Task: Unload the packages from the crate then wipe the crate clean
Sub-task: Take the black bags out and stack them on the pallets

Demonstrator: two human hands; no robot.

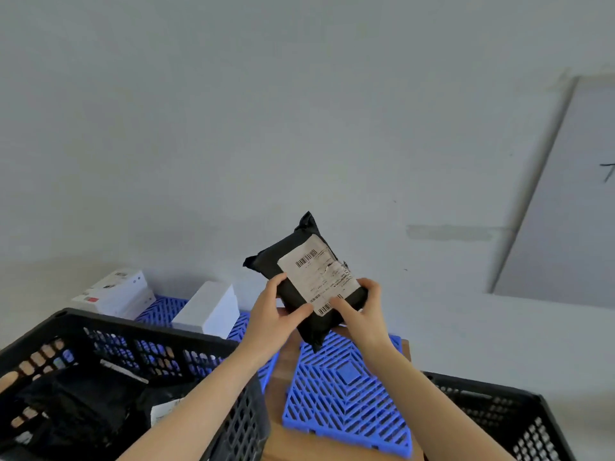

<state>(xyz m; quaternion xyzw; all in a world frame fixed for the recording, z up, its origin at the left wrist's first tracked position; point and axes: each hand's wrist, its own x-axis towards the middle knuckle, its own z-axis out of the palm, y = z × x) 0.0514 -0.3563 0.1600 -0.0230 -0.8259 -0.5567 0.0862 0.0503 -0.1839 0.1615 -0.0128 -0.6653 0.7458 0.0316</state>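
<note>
A black plastic-wrapped package (293,254) with a white shipping label is held up in the air above a blue grid mat (346,390). My left hand (273,314) grips its lower left edge, thumb across the label's corner. My right hand (362,311) grips its lower right edge. At the lower left stands a black lattice crate (139,331) with several black packages (83,400) lying inside.
A second black crate (499,404) sits at the lower right. White boxes (116,294) and a white block (209,311) rest on another blue mat (159,311) behind the left crate. A wooden surface (279,367) shows between the mats. A plain wall rises behind.
</note>
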